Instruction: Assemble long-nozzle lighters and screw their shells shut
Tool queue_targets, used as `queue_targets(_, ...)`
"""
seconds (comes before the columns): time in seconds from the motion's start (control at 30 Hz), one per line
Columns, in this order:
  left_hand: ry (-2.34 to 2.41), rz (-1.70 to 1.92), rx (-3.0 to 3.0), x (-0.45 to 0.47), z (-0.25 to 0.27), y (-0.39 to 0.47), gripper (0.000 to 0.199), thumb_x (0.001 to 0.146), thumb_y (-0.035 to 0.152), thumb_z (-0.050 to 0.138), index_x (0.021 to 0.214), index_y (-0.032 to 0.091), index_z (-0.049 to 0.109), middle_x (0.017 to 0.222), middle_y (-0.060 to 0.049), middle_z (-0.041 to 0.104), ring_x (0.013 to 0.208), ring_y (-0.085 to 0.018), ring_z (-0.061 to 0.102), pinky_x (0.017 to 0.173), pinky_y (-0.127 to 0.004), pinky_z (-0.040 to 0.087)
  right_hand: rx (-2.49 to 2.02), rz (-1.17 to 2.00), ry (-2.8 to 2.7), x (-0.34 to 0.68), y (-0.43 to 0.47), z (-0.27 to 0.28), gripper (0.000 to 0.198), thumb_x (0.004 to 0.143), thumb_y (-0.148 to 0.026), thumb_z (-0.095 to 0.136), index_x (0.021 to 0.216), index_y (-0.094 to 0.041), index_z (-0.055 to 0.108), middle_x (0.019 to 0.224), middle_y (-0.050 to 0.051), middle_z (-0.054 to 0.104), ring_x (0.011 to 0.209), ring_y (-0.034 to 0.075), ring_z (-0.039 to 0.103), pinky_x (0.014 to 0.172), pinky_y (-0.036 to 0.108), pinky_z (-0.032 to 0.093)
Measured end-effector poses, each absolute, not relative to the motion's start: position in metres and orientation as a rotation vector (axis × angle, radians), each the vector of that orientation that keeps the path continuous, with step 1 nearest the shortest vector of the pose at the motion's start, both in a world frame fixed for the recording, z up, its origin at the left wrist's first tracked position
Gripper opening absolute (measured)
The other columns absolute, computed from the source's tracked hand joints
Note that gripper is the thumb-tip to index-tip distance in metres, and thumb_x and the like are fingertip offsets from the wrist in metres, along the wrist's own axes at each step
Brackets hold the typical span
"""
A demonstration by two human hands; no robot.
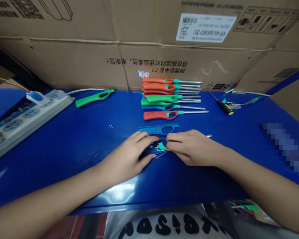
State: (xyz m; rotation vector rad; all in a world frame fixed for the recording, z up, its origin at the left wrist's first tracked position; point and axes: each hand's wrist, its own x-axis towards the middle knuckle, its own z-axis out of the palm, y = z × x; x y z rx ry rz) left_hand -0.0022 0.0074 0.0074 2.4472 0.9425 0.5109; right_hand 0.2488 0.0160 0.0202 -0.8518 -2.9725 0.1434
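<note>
My left hand [129, 156] is closed around the handle of an open blue lighter half, thumb and fingers on its two edges. In the opened body sits a teal trigger [160, 146] with a thin pale tube [161, 154] beside it. My right hand [191, 147] pinches the other end of the same lighter, and its fingers hide what they touch. A metal tip [209, 135] shows past the right knuckles. Just beyond both hands lies the separate blue shell half [159, 129], its hollow side up.
Several assembled lighters [159, 115] lie stacked behind. A green shell half [94, 98], two tiny screws [111, 126] and a power strip [30, 116] are to the left. A screwdriver [224, 107] lies right. A cardboard box [89, 63] walls the back of the blue table [89, 136].
</note>
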Motion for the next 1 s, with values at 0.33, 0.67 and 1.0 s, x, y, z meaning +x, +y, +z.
queue_targets(0.33,0.912,0.473,2.476,-0.004,0.004,0.008,0.036,0.098,0.021,0.058,0.134,0.017,0.057,0.112,-0.010,0.061,0.108,-0.026,0.057,0.098,-0.045,0.051,-0.907,0.093,-2.970,0.250,0.015,0.017,0.018,0.101,-0.017,0.043,0.097,-0.017,0.061,0.095,0.004,0.063,0.065,0.014,0.050,0.055,0.030,0.027)
queue_targets(0.67,0.852,0.471,2.518,-0.003,0.005,0.008,0.040,0.099,0.016,0.054,0.139,0.019,0.056,0.106,-0.009,0.057,0.100,-0.023,0.055,0.094,-0.041,0.052,-0.889,0.275,-2.889,0.252,0.018,0.015,0.022,0.100,-0.017,0.043,0.094,-0.018,0.063,0.092,0.003,0.060,0.071,0.014,0.053,0.062,0.028,0.037)
queue_targets(1.0,0.990,0.479,2.533,-0.005,0.002,0.003,0.045,0.099,0.026,0.057,0.143,0.018,0.051,0.120,-0.011,0.060,0.110,-0.027,0.056,0.098,-0.047,0.052,-1.042,0.507,-2.558,0.259,0.021,0.021,0.023,0.100,-0.027,0.051,0.119,-0.020,0.062,0.110,0.007,0.062,0.091,0.016,0.062,0.077,0.028,0.049)
